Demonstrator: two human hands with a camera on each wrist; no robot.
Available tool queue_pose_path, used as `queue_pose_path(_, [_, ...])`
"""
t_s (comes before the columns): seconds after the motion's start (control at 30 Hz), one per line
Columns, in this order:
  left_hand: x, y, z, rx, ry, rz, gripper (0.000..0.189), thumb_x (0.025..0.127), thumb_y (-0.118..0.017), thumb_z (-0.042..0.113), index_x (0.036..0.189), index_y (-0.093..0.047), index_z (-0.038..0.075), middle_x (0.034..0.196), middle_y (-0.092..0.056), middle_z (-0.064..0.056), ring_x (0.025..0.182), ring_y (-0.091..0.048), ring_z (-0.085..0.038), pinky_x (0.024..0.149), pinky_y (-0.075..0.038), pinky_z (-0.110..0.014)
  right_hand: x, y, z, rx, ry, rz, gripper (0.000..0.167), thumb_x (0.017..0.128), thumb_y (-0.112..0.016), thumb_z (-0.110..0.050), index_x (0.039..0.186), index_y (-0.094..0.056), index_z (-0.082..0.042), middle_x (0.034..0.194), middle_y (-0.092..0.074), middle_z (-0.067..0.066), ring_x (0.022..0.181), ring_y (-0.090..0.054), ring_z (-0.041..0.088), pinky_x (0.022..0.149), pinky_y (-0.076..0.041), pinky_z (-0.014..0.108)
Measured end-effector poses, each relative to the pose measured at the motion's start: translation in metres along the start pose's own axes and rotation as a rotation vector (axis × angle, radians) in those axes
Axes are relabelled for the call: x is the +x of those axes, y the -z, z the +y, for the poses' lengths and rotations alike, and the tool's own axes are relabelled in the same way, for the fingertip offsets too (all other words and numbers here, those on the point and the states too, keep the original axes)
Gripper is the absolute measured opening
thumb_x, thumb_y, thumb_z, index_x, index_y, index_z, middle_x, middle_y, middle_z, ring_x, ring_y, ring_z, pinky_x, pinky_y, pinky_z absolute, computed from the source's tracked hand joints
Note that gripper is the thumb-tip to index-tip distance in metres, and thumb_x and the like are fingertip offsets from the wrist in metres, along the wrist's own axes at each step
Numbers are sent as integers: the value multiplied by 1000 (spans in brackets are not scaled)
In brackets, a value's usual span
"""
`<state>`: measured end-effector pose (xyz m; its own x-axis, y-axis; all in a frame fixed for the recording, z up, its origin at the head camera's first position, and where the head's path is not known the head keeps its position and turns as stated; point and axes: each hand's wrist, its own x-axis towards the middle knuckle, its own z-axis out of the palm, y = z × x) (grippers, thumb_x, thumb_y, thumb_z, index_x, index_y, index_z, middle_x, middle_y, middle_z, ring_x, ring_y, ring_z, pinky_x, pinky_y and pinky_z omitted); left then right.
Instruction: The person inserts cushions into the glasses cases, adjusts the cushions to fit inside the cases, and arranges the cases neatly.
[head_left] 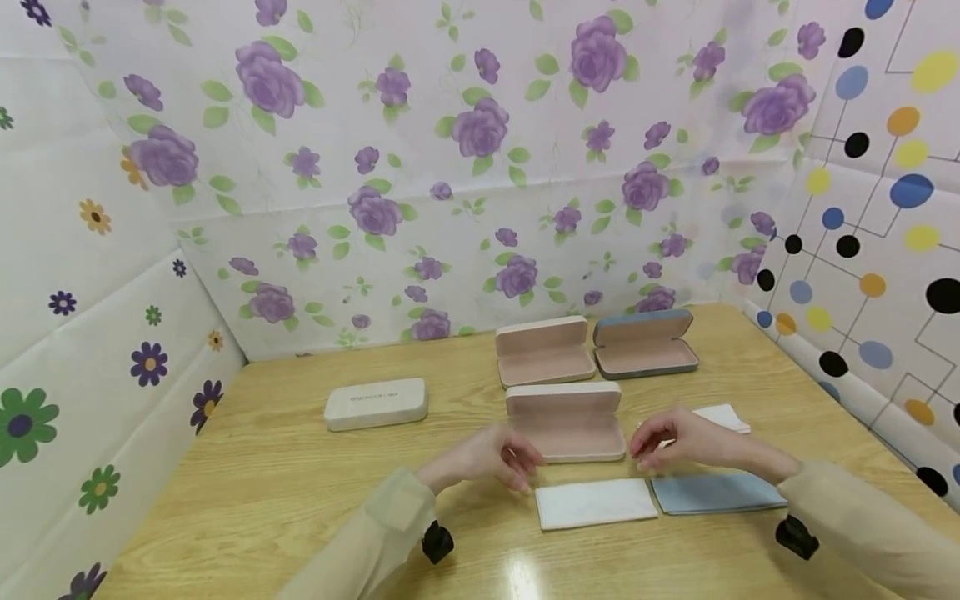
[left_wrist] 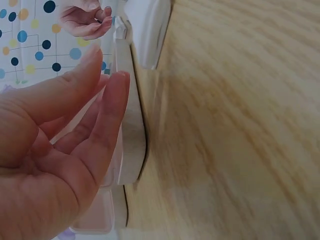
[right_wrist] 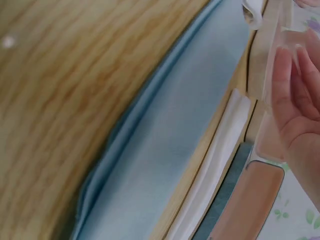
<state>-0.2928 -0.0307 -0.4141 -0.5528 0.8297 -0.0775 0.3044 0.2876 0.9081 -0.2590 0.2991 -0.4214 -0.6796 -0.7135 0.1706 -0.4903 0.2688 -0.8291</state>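
Both hands hover around an open white glasses case (head_left: 566, 435) with a pink lining. At its left front corner is my left hand (head_left: 498, 457), fingers loosely bent and nothing between them; the left wrist view shows the thumb and fingertips apart from the case. My right hand (head_left: 686, 437) is by the case's right end, fingers relaxed and holding nothing. A folded white cloth (head_left: 596, 504) lies in front of the case. Beside it, under the right forearm, is a folded blue cloth (head_left: 716, 493). Another white cloth (head_left: 723, 417) shows partly behind the right hand.
Two more open cases stand at the back: a white one (head_left: 546, 352) and a blue one (head_left: 645, 343). A closed white case (head_left: 377, 405) lies at the left on the wooden table (head_left: 285, 500). Patterned sheets (head_left: 480, 208) wall the table at the back and sides.
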Motion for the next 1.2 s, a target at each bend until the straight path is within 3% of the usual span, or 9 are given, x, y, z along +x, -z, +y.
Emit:
queue_pose_path(0.17, [-1,-7,-2,21,38,53,32,68,-71,-14,98,-62,-11,82,-63,-19,70,-61,-15,62,-50,-24,-3,-7,1,-103,-88,1,22,79,-72,-17,94,-65,-2,81,-62,7,70,-54,11,59,-48,26])
queue_pose_path(0.4, [-2,-22,-1,88,67,148,29,63,-79,-6,88,-66,-6,74,-62,-12,61,-55,-9,56,-45,-17,-5,-15,4,-210,-68,-4,22,76,-74,-23,90,-66,-10,83,-59,0,67,-51,12,56,-46,25])
queue_pose_path(0.6, [-2,-29,0,120,85,198,23,64,-80,-3,81,-65,-4,65,-58,-5,55,-50,-6,50,-42,-17,-6,-20,3,-226,-97,14,22,75,-75,-26,88,-65,-11,85,-56,0,71,-52,14,60,-46,25])
queue_pose_path(0.73, [-2,-33,2,194,100,235,18,64,-80,-2,73,-64,-1,60,-54,0,52,-47,-4,47,-41,-17,-6,-24,2,-260,-124,30,21,74,-75,-28,85,-65,-13,83,-53,-2,70,-49,12,59,-44,24])
queue_pose_path(0.93, [-1,-39,3,281,124,240,17,65,-79,-1,67,-63,4,59,-54,4,52,-47,-4,48,-42,-18,-5,-28,2,-240,-168,24,20,74,-75,-25,83,-63,-12,79,-54,-4,66,-46,9,57,-41,23])
queue_pose_path(1.1, [-1,-39,-2,197,80,235,16,68,-76,-4,70,-61,3,63,-56,4,57,-50,-5,52,-44,-19,-4,-29,2,-153,-108,18,17,76,-74,-15,83,-60,-9,72,-55,-5,61,-43,5,50,-39,21])
queue_pose_path(1.2, [-1,-37,-5,69,45,216,15,73,-70,-8,76,-57,-1,67,-57,0,61,-53,-8,54,-46,-21,-3,-29,2,-115,-69,18,16,77,-73,-11,84,-59,-7,72,-54,-5,61,-44,5,49,-40,21])
